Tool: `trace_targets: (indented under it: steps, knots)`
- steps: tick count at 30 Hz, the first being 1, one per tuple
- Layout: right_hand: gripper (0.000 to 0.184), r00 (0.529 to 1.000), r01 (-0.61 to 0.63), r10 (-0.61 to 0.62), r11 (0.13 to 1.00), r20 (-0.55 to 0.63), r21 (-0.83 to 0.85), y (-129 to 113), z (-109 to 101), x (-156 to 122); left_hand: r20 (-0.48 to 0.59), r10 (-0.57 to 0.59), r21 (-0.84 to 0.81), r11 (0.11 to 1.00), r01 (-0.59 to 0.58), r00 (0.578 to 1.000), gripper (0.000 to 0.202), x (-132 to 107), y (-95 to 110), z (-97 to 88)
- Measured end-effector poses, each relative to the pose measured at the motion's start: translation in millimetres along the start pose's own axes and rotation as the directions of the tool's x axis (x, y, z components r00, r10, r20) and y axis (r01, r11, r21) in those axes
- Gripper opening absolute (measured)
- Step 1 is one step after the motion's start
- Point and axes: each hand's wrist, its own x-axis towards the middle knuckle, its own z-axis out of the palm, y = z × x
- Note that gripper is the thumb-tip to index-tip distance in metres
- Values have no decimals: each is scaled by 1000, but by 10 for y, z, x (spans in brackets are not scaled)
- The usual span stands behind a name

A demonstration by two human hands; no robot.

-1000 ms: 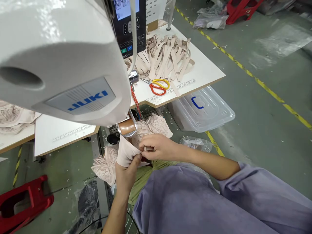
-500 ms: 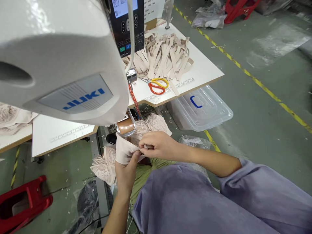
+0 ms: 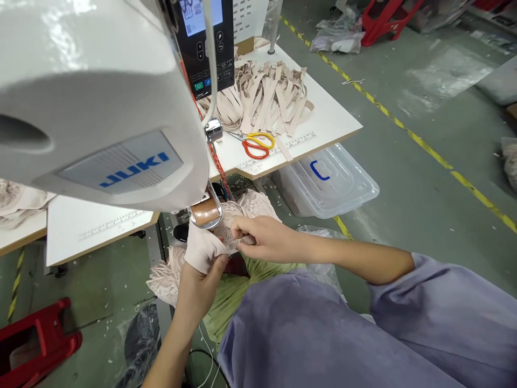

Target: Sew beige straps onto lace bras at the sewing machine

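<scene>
My left hand (image 3: 201, 285) is closed on a smooth beige piece of fabric (image 3: 204, 249), thumb on top and fingers hidden beneath. This fabric reaches up to the sewing machine's (image 3: 133, 172) head, under the brown roller-like part (image 3: 205, 213) in its metal frame. Just to the right, my right hand (image 3: 269, 237) pinches a narrow pale strip (image 3: 233, 246) at the fabric's edge. Beige lace (image 3: 258, 205) shaped like bra cups lies behind that hand, and more lace (image 3: 165, 280) hangs left of my left hand. The needle area is hidden from view.
Scissors (image 3: 258, 145) with red and yellow handles lie on the white table (image 3: 339, 126), beside a heap of beige straps (image 3: 269, 97). A lidded plastic box (image 3: 343, 183) sits below. A control panel (image 3: 205, 54) stands behind the machine. Red stools (image 3: 40, 345) are on the floor.
My right hand has drawn slightly away from my left, and more of the pale strip shows between them. My left hand still grips the fabric. The whole view has shifted a little.
</scene>
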Motion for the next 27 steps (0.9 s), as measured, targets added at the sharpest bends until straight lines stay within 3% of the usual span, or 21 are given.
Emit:
trace_targets:
  steps: [7, 11, 13, 18, 27]
  knots:
    - [14, 997, 29, -27, 999, 73, -22, -87, -60, 30, -3, 24, 46, 999, -24, 1000, 16, 29, 154, 55]
    - [15, 996, -38, 38, 999, 80, -12, -2, -69, 80, 33, 102, 83, 991, -105, 994, 13, 77, 140, 23]
    - [14, 993, -63, 61, 998, 105, 17, 48, -71, 107, 45, 86, 71, 994, -89, 995, 13, 92, 122, 13]
    - [20, 977, -173, 145, 968, 156, 181, 123, -51, 123, 49, -40, -25, 999, 41, 998, 14, 125, 72, 14]
    - [25, 953, -299, 253, 884, 169, 360, 163, 33, 117, 105, -38, -263, 963, 65, 994, 16, 225, -50, 36]
